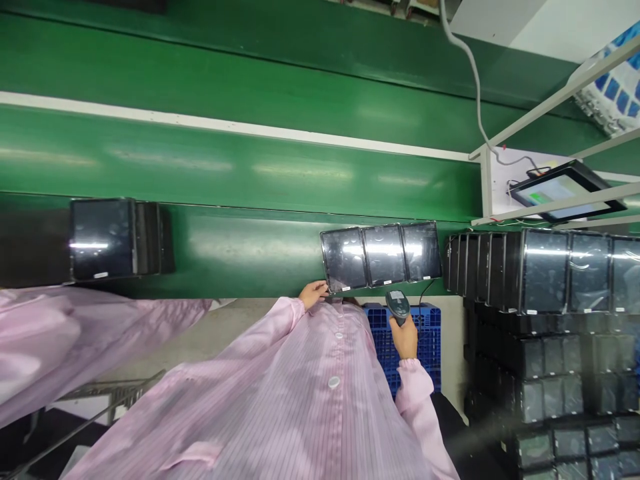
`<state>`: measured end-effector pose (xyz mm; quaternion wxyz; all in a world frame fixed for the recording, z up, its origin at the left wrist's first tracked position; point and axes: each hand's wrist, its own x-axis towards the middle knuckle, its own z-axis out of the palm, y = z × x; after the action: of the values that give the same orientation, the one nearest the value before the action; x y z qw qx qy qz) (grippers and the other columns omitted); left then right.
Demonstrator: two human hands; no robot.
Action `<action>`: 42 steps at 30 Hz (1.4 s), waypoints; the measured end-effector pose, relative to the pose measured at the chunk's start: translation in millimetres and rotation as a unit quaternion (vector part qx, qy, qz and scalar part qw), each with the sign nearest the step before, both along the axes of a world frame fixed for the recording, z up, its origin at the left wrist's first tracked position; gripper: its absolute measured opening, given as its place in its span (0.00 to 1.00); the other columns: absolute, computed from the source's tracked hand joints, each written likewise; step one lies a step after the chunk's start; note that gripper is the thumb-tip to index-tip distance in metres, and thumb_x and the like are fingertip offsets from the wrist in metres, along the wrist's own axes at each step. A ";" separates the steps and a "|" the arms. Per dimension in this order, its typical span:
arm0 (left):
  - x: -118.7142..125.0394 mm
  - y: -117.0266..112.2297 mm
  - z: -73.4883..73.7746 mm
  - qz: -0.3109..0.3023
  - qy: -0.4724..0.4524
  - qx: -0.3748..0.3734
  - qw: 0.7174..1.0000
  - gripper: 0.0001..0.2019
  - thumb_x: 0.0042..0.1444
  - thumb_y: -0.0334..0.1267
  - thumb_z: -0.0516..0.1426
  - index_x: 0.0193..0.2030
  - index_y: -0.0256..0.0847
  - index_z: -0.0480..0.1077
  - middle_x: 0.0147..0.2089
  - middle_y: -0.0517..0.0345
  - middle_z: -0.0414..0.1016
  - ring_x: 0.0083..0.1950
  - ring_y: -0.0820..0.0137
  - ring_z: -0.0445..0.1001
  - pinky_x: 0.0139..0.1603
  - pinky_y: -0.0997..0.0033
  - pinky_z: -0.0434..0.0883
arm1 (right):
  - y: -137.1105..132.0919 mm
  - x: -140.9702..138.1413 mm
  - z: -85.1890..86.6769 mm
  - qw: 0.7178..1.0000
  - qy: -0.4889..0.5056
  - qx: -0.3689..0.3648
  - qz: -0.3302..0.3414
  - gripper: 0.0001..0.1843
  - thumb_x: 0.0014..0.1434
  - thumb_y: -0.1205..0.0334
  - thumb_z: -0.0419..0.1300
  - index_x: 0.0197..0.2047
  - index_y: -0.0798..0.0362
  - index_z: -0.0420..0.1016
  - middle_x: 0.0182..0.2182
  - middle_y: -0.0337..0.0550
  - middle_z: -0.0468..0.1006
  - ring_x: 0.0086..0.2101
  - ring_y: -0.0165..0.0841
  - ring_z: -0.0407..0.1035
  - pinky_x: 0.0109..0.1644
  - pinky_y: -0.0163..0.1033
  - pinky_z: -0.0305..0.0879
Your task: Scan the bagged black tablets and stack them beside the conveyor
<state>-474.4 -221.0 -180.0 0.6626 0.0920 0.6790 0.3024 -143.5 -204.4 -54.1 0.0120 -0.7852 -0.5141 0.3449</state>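
Observation:
Three black screen panels [384,255] stand side by side on the near edge of the green conveyor [225,167]. My left hand [313,293] is closed on the lower left corner of the leftmost panel [344,260]. My right hand [405,337] grips a grey handheld scanner [398,305], whose head sits just below the middle and right panels. My pink striped coat [300,400] fills the lower middle of the view.
A row of upright black panels [545,270] stands to the right, above stacked trays of more [550,387]. Another panel [103,239] sits far left. Someone else's pink sleeve [55,333] reaches in at left. A blue crate [427,333] lies below. A small monitor [563,190] hangs on a white frame.

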 end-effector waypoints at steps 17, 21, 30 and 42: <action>-6.3 -4.8 -1.0 -0.004 -0.010 -0.006 1.000 0.17 0.65 0.38 0.63 0.59 0.37 0.75 0.55 0.43 0.83 0.49 0.62 0.84 0.46 0.68 0.79 | -0.5 -0.8 2.7 1.000 -0.023 -0.004 0.019 0.30 0.60 0.45 0.55 0.58 0.54 0.73 0.46 0.57 0.83 0.47 0.50 0.76 0.48 0.45 0.65; -6.5 -5.9 -2.1 -0.005 -0.013 -0.008 1.000 0.17 0.65 0.38 0.63 0.59 0.37 0.75 0.56 0.43 0.83 0.49 0.62 0.84 0.46 0.69 0.79 | -0.8 0.3 2.5 0.999 -0.034 -0.009 0.023 0.30 0.60 0.44 0.55 0.58 0.54 0.73 0.47 0.57 0.83 0.48 0.51 0.75 0.49 0.46 0.65; -4.9 -5.9 -3.5 -0.008 -0.012 -0.011 1.000 0.18 0.65 0.39 0.63 0.59 0.38 0.74 0.56 0.44 0.82 0.49 0.63 0.84 0.45 0.70 0.79 | -2.6 0.2 7.9 0.999 -0.026 -0.010 0.017 0.31 0.60 0.43 0.54 0.59 0.53 0.73 0.46 0.56 0.83 0.47 0.51 0.76 0.49 0.47 0.66; -4.1 -6.1 -1.3 -0.012 -0.010 -0.007 1.000 0.20 0.64 0.42 0.65 0.60 0.37 0.74 0.56 0.43 0.83 0.50 0.61 0.84 0.46 0.70 0.79 | 3.8 1.0 1.6 1.000 -0.022 -0.001 0.010 0.30 0.60 0.45 0.55 0.59 0.55 0.74 0.45 0.56 0.83 0.46 0.49 0.77 0.48 0.46 0.67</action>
<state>-478.6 -227.1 -181.3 0.6737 0.0923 0.6730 0.2911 -142.5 -200.6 -52.6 -0.0035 -0.7875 -0.5217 0.3281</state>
